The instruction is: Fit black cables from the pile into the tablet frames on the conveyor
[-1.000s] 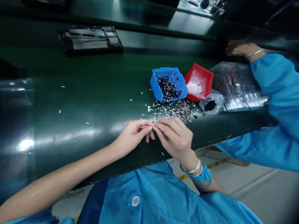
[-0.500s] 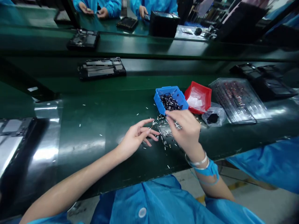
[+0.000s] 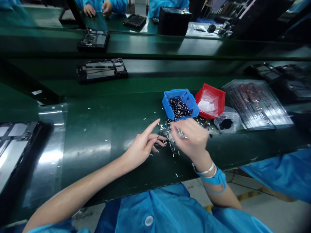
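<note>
My left hand (image 3: 139, 147) is over the green bench, its index finger stretched out. Its thumb and middle finger pinch a short thin dark cable (image 3: 159, 135). My right hand (image 3: 191, 137), a little blurred, is just in front of the blue bin (image 3: 169, 111), thumb and fingertips together; anything between them is too small to make out. The bin holds a heap of short black cables (image 3: 180, 106) with pale ends. Many small white strips (image 3: 162, 127) and tiny parts lie scattered around and under both hands.
A red bin (image 3: 221, 101) with clear plastic bags touches the blue one. Right of it are a small bag with something black (image 3: 225, 124) and stacked clear trays (image 3: 257, 103). Opened device housings (image 3: 103, 70) lie on the left and back. Co-workers' hands (image 3: 107, 8) show across the bench.
My right hand has drawn slightly down and back from the blue bin's edge. My left index finger has lifted and straightened. The view has shifted slightly.
</note>
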Tool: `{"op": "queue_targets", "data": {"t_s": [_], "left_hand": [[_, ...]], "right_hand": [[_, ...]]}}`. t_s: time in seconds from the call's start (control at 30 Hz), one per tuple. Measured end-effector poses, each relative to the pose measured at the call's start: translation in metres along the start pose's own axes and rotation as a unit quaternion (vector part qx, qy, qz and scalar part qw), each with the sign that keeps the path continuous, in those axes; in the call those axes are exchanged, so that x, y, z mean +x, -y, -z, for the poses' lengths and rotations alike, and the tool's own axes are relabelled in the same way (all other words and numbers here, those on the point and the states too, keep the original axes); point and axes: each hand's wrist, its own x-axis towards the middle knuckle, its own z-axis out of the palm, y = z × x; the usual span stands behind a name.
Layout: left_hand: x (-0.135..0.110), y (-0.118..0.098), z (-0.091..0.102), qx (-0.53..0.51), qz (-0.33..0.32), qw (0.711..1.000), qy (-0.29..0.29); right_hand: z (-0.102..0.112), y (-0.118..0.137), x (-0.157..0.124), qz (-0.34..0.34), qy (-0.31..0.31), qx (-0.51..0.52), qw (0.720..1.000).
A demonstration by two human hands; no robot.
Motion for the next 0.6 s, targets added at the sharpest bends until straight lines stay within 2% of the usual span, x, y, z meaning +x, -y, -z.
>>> {"op": "queue_targets", "data": {"t_s": [0.07,0.13,0.27,0.37,0.43,0.47,0.5,0.53,0.57,0.6], "left_hand": [[0.002,0.001,0.001,-0.042,0.024,0.999,-0.001],[0.004,0.002,0.002,-0.079,0.044,0.996,0.003],[0.003,0.001,0.003,-0.117,0.044,0.991,0.037],[0.002,-0.004,0.005,-0.11,0.045,0.99,0.07],[0.007,-0.008,0.015,-0.069,0.042,0.994,0.069],[0.012,-0.01,0.026,-0.015,0.028,0.999,0.031],[0.019,-0.011,0.04,0.057,0.008,0.998,-0.037],[0.028,-0.012,0.058,0.134,-0.018,0.983,-0.122],[0.038,-0.013,0.081,0.229,-0.048,0.942,-0.241],[0.049,-0.012,0.106,0.268,-0.06,0.905,-0.325]], "right_hand": [[0.004,-0.011,0.001,-0.048,-0.033,-0.073,0.996],[0.006,-0.013,0.0,-0.045,-0.014,-0.096,0.994],[-0.003,0.004,-0.006,0.081,0.065,-0.002,0.995],[-0.014,0.01,-0.008,0.105,0.027,0.044,0.993],[-0.017,0.007,-0.009,0.092,-0.016,0.063,0.994],[-0.017,0.004,-0.01,0.081,-0.037,0.067,0.994],[-0.016,0.0,-0.01,0.069,-0.056,0.067,0.994],[-0.015,-0.003,-0.011,0.053,-0.072,0.067,0.994],[-0.013,-0.006,-0.012,0.037,-0.086,0.068,0.993],[-0.01,-0.008,-0.013,0.021,-0.098,0.073,0.992]]}}
